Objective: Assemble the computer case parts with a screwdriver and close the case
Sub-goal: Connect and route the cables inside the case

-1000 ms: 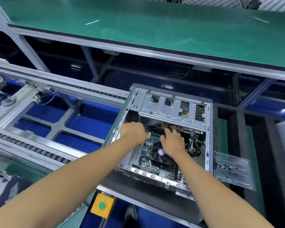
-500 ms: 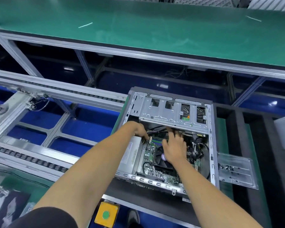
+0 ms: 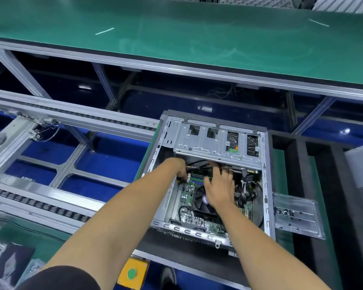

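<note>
Both hands work inside the open computer case [image 3: 265, 185], which lies on its side on the dark surface [image 3: 302, 164] with its open face up. Its long axis runs away from the person, drive cage [image 3: 216, 147] at the far end.

The left hand [image 3: 179, 169] is at the case's left wall, beside the cable bundle [image 3: 194, 165] under the cage edge. Its fingers curl downward and its grip looks narrow, but what it holds, if anything, cannot be told; the fingertips are hidden.

The right hand [image 3: 219, 188] lies over the cooler fan [image 3: 201, 200], fingers spread and reaching toward the cage's lower edge. Its grip is wide and holds nothing visible.

The deciding relation: the cables lie just beyond both hands, toward the far end, and the left hand is nearer, seemingly touching them. In my judgement, the step in hand is cable routing or seating a connector.

The case is bare grey metal and the green motherboard [image 3: 187, 197] is fitted. No screwdriver is in view. A clear tray [image 3: 298, 216] with small dark parts, probably screws, sits just right of the case. The case remains uncovered, so closing is not yet begun.
</note>
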The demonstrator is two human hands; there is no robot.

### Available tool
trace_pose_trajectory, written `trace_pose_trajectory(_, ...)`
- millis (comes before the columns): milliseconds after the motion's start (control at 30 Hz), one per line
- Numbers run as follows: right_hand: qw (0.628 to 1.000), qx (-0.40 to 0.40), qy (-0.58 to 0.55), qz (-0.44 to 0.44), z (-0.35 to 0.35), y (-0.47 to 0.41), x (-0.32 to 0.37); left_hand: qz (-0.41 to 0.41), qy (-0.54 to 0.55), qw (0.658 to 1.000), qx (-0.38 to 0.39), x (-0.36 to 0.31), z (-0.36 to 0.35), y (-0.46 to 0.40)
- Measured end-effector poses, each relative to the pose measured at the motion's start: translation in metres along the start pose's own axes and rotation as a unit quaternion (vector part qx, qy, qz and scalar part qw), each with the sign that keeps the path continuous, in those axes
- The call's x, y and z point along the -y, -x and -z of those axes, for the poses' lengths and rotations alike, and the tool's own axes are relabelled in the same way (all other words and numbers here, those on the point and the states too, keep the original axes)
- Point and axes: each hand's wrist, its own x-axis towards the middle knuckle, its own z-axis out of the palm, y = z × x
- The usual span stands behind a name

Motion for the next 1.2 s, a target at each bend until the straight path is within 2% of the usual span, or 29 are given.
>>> trace_pose_trajectory(233, 1.000, -0.001, 0.002, 0.005, -0.002, -0.001, -0.001, 0.033, -0.021, 0.999, 0.010, -0.006, 0.001, -0.003)
trace_pose_trajectory(500, 1.000, 0.002, -0.007, 0.008, -0.002, -0.001, -0.001, 0.036, -0.041, 0.998, -0.027, -0.006, -0.001, 0.004)
trace_pose_trajectory(633, 1.000, 0.003, -0.005, 0.009, 0.000, 0.001, 0.000, 0.004, -0.071, 0.997, -0.041, -0.005, 0.001, 0.006)
trace_pose_trajectory(833, 1.000, 0.001, 0.000, 0.031, 0.002, 0.003, 0.001, -0.059, 0.058, 0.995, 0.050, 0.006, 0.009, 0.018)
trace_pose_trajectory(967, 0.999, -0.027, 0.006, 0.046, 0.006, 0.006, 0.002, -0.086, 0.138, 0.985, 0.060, 0.015, 0.006, 0.017)
trace_pose_trajectory(1033, 0.993, -0.054, 0.028, 0.100, 0.009, 0.008, 0.005, -0.088, 0.137, 0.985, 0.053, 0.014, 0.006, 0.017)
trace_pose_trajectory(1133, 0.963, -0.073, 0.073, 0.250, 0.013, 0.009, 0.009, -0.099, 0.106, 0.989, 0.026, 0.007, 0.005, 0.018)
trace_pose_trajectory(1200, 0.951, -0.067, 0.080, 0.291, 0.013, 0.007, 0.011, -0.110, 0.068, 0.992, -0.012, 0.005, 0.004, 0.020)
